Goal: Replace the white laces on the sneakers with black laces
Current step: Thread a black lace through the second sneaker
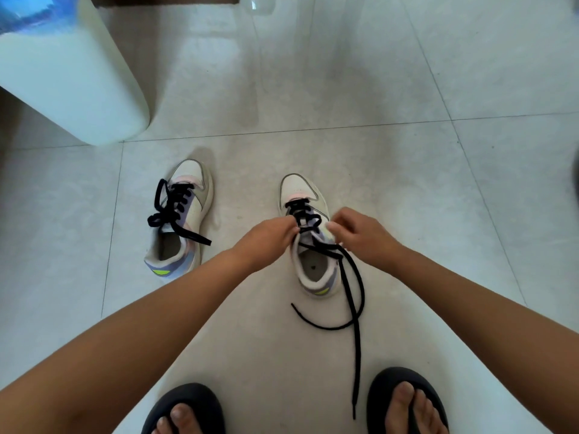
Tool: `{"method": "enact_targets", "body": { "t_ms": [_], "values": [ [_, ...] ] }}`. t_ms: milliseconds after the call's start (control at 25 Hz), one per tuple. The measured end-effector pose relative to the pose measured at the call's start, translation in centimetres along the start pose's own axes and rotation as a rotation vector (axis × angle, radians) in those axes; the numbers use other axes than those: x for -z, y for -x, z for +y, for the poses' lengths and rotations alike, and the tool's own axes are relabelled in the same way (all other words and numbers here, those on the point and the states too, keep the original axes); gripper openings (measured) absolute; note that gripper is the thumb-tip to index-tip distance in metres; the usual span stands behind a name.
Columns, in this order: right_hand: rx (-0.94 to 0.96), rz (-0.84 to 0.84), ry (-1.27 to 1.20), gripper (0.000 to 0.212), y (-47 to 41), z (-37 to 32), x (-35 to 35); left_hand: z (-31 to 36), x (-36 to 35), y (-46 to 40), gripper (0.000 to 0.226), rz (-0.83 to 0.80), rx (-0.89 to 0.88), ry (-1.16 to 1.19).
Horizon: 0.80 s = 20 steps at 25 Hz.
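Both arms reached down; the left hand (269, 236) and right hand (360, 234) each pinched the black lace (352, 289) at a sneaker (308, 233) on the tiled floor (407, 183).

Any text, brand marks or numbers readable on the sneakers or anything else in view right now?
None can be read.
Left sneaker: a yellow-green heel mark, no letters visible.
Right sneaker: the same mark at the heel and a dark spot on the insole, too small to read.
White bin: no label visible.
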State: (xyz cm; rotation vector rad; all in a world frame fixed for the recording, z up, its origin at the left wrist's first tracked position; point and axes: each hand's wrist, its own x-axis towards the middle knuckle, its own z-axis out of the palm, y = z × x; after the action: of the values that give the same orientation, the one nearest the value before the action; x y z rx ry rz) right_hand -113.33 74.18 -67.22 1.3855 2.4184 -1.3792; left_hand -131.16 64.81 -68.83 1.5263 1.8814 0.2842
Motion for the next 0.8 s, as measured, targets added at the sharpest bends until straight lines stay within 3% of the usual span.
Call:
{"method": "enact_targets", "body": {
  "t_ms": [120,240,360,440,520,640,800],
  "values": [
    [0.057,-0.152,0.622,0.026,-1.9,-3.1,-0.3,1.5,-0.1,-1.5,0.021,-0.043,-0.039,-0.111],
    [0.092,-0.227,0.824,0.027,-3.1,-4.3,0.0,2.0,0.4,-2.0,0.024,-0.067,-0.065,-0.2],
    [0.161,-0.234,0.597,0.02,-3.2,-2.9,0.2,1.5,0.5,-1.7,0.023,-0.041,-0.076,-0.075],
    [0.15,-0.018,0.327,0.02,-1.9,-0.6,0.0,0.5,0.2,-0.7,0.022,0.039,-0.057,0.086],
    [0.106,0.156,0.237,0.023,0.0,1.7,-1.3,-0.3,-1.0,0.6,0.022,0.129,-0.042,0.163],
    [0.074,0.125,0.152,0.019,1.3,2.4,-2.2,-0.3,-2.1,1.3,0.021,0.148,-0.021,0.136],
    [-0.019,0.067,0.019,0.028,-0.5,0.1,-0.7,1.2,-0.6,-0.6,0.033,0.091,0.161,0.119]
  ]
}}
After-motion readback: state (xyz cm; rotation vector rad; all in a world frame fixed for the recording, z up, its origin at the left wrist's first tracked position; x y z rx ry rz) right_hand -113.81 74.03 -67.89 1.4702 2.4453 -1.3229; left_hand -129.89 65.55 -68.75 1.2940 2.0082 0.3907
